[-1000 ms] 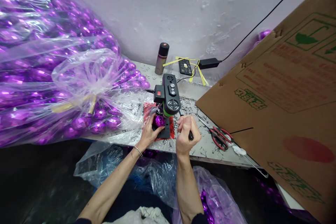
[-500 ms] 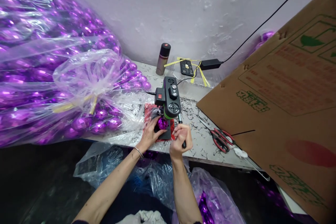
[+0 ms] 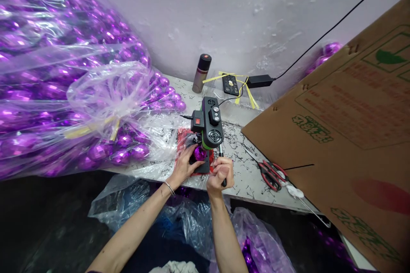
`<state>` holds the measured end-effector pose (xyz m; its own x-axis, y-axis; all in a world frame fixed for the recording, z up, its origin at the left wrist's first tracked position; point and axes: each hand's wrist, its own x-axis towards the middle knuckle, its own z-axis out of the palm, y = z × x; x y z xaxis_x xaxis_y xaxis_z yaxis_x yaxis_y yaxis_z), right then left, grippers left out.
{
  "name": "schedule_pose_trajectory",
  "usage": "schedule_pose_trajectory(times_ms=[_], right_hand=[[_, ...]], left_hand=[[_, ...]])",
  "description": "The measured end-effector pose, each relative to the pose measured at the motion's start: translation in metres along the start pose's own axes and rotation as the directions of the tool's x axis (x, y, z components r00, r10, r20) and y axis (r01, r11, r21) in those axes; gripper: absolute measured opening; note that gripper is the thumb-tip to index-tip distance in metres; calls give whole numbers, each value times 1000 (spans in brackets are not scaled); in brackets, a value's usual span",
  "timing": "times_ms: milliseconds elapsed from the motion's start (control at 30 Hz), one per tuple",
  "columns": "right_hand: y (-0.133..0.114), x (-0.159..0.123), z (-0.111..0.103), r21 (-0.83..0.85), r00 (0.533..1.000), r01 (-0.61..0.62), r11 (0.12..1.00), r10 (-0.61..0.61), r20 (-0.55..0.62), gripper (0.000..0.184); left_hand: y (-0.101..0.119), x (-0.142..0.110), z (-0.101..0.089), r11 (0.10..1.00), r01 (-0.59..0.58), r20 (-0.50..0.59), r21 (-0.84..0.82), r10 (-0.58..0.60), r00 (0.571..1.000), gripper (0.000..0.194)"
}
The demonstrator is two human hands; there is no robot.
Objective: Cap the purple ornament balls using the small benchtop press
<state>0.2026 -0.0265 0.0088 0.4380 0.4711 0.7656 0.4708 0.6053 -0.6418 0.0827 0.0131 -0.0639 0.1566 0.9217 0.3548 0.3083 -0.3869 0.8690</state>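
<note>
A small black bench drill press (image 3: 212, 122) stands on the white table, with a red switch on its side box. Beneath its head, a shiny purple bauble (image 3: 200, 153) rests at the black base plate (image 3: 203, 167). My left hand (image 3: 185, 164) holds that bauble from the left between thumb and fingers. To the right of the press, my right hand (image 3: 221, 175) is closed in a fist around the black lever handle (image 3: 224, 183). The press head hides the bauble's top and whatever touches it. A red mat (image 3: 183, 136) lies under the base.
Large clear bags of purple baubles (image 3: 41, 94) fill the left side. A spray can (image 3: 201, 73), a phone (image 3: 230, 84) and a power adapter (image 3: 260, 80) lie toward the wall. Red-handled scissors (image 3: 270, 174) sit beside a big cardboard box (image 3: 336, 145). Black scraps litter the table (image 3: 241, 175).
My right hand has swung the lever handle left and slightly down, closer to the press. My left hand stays on the bauble. The whole view has shifted slightly.
</note>
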Motion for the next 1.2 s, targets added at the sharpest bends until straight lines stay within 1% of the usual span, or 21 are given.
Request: schedule_pose_trajectory(times_ms=[100,267,467,567,700,800,833,900,967,1033,1100,1167,1200], right_hand=[[2,0,1,45,1000,14,999,-13,-19,41],[8,-1,1,70,999,38,997,-37,-8,42],[10,-1,6,102,998,36,994,-31,-53,43],[12,-3,7,68,998,35,997,-31,-52,45],[15,-7,4,1,997,73,997,-73,-5,48],[7,6,1,-2,998,66,998,-66,5,49],[0,14,0,-2,999,48,999,-48,8,48],[-16,34,-1,5,999,-29,1000,28,23,48],[-33,54,0,12,993,-116,993,115,38,49],[-45,66,1,6,985,-161,987,160,65,50],[-48,68,2,6,986,-159,987,159,59,51],[-46,62,2,11,990,-133,991,133,36,50],[-43,58,2,16,992,-121,992,121,27,50]], left_hand=[[0,0,0,1000,-4,3,-2,4,1000,61],[1,1,0,1000,-18,8,0,18,1000,60],[1,3,0,1000,-18,7,4,18,1000,58],[0,4,1,1000,-18,7,0,18,1000,59],[-3,5,3,1000,-15,-6,2,15,1000,61],[-5,8,6,1000,-18,-6,2,18,1000,63],[-5,9,6,1000,-18,-4,1,18,1000,64],[-5,7,5,1000,-13,0,2,13,1000,66],[-3,-4,2,1000,-13,-7,18,13,1000,65],[-1,-25,-6,997,-56,0,60,57,998,63],[2,-52,-16,980,-156,53,127,151,987,61],[8,-78,-27,946,-255,131,201,232,964,61],[12,-88,-33,928,-287,162,236,253,954,60]])
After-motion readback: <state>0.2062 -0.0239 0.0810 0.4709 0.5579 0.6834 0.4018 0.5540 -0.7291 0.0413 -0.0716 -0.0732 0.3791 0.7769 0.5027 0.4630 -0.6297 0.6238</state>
